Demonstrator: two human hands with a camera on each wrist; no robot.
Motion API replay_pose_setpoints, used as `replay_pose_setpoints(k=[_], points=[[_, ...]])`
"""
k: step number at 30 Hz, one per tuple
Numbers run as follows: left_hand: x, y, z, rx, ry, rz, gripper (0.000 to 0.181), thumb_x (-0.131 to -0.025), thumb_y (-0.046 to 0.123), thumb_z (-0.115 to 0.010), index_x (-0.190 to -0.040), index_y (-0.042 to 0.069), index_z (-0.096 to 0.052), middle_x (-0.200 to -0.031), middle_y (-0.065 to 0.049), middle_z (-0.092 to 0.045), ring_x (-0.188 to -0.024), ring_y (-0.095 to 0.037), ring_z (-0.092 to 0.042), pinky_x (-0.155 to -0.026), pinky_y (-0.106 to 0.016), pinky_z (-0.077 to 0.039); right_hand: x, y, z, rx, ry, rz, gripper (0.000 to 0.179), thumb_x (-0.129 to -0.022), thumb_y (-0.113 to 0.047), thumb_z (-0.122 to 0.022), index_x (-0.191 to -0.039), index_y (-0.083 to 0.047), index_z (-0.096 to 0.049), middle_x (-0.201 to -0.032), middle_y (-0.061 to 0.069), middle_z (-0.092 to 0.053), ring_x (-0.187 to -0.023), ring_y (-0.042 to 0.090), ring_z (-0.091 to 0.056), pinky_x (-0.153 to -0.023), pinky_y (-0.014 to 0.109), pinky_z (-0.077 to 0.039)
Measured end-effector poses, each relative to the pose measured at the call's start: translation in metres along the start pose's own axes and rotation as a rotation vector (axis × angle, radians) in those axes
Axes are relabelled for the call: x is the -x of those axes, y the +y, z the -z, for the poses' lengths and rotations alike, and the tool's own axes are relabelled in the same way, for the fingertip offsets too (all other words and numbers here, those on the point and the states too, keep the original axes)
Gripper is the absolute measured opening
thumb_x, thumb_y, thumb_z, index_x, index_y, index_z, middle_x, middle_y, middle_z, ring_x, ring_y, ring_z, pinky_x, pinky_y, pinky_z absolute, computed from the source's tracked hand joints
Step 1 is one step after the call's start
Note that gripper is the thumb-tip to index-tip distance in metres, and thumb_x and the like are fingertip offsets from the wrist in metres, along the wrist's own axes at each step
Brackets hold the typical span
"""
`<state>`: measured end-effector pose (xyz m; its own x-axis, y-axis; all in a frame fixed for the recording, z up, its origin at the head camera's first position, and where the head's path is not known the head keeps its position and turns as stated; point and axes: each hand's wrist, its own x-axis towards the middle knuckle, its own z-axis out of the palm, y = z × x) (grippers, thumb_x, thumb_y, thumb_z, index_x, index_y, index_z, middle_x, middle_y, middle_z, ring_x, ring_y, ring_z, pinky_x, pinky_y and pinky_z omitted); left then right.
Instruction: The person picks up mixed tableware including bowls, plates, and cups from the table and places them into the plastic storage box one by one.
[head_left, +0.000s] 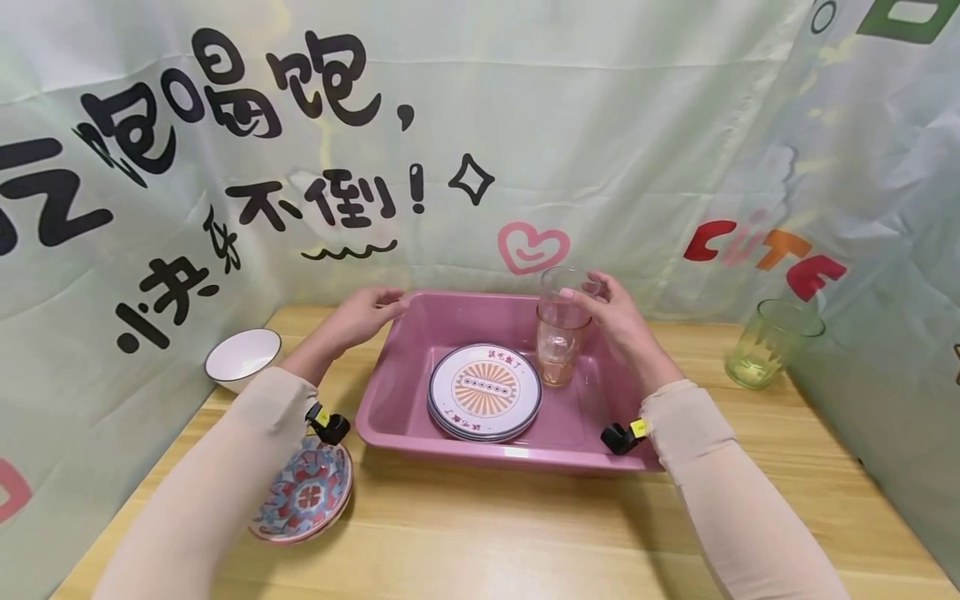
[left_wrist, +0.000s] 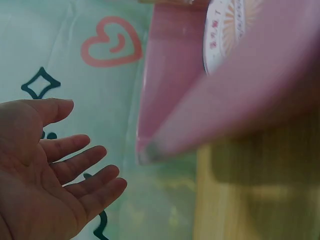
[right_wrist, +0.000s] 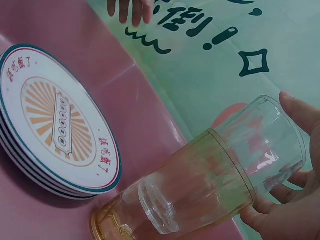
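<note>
A pink plastic tub [head_left: 517, 452] sits on the table, holding a stack of white plates [head_left: 486, 392] with an orange sunburst print. Beside the plates stands an amber-tinted glass [head_left: 556, 358], with a clear glass [right_wrist: 270, 137] nested in its top. My right hand [head_left: 615, 315] holds the clear glass near its rim, thumb on one side and fingers on the other. By the tub's back left corner, my left hand [head_left: 362, 318] hovers with nothing in it. The left wrist view shows its palm and spread, slightly bent fingers [left_wrist: 82, 162].
To the left stands a white bowl [head_left: 243, 357], and nearer, partly under my left forearm, patterned red-and-blue dishes [head_left: 307, 492] are stacked. A green glass [head_left: 772, 343] stands on the wooden table [head_left: 480, 533] at right. Printed cloth [head_left: 615, 150] hangs behind and at both sides.
</note>
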<state>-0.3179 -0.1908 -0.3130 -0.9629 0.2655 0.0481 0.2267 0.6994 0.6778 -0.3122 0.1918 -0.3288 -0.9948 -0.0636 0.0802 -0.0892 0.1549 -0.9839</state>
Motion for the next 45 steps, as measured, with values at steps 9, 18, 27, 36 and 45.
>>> replay_pose_setpoints(k=[9,18,27,36,45], points=[[0.005,-0.025,-0.009,-0.015,-0.05,0.062,0.058,-0.103,0.032,-0.05,-0.147,-0.003,-0.038,-0.147,-0.023,-0.042,-0.135,-0.04,-0.038,-0.108,-0.054,-0.034,0.011,-0.007,0.008,0.077,0.001,0.01,0.097,-0.089,-0.037,-0.071,-0.158,-0.012,-0.007,-0.158,0.016,-0.021,-0.145,0.031,-0.021,-0.117,0.047,-0.021],[0.011,-0.041,-0.023,0.246,-0.129,0.136,0.06,-0.102,0.024,-0.05,-0.151,-0.005,-0.028,-0.143,-0.026,-0.045,-0.124,-0.036,-0.052,-0.084,-0.04,-0.056,0.025,-0.017,0.021,0.232,-0.006,0.024,0.101,-0.087,-0.043,-0.072,-0.158,-0.012,-0.007,-0.158,0.018,-0.023,-0.143,0.038,-0.023,-0.114,0.054,-0.025],[0.011,-0.055,-0.031,0.307,-0.148,0.158,0.048,-0.104,0.027,-0.047,-0.144,0.0,-0.044,-0.119,-0.02,-0.062,-0.104,-0.027,-0.062,-0.083,-0.04,-0.056,0.04,-0.018,0.049,0.374,-0.029,0.023,0.103,-0.087,-0.048,-0.071,-0.158,-0.014,-0.003,-0.158,0.02,-0.02,-0.143,0.041,-0.022,-0.11,0.061,-0.027],[0.016,-0.056,-0.035,0.384,-0.14,0.102,0.044,-0.107,0.023,-0.042,-0.138,-0.007,-0.047,-0.112,-0.027,-0.062,-0.099,-0.034,-0.063,-0.08,-0.037,-0.056,0.052,-0.009,0.079,0.461,-0.025,-0.008,0.105,-0.089,-0.049,-0.069,-0.158,-0.013,0.002,-0.159,0.024,-0.014,-0.142,0.047,-0.017,-0.106,0.067,-0.027],[0.019,-0.054,-0.041,0.432,-0.113,0.11,0.045,-0.107,0.024,-0.04,-0.141,-0.004,-0.046,-0.111,-0.028,-0.063,-0.094,-0.033,-0.065,-0.074,-0.032,-0.056,0.064,0.014,0.114,0.588,0.029,-0.024,0.106,-0.09,-0.051,-0.065,-0.156,-0.005,0.004,-0.157,0.032,-0.009,-0.14,0.053,-0.016,-0.1,0.072,-0.029]])
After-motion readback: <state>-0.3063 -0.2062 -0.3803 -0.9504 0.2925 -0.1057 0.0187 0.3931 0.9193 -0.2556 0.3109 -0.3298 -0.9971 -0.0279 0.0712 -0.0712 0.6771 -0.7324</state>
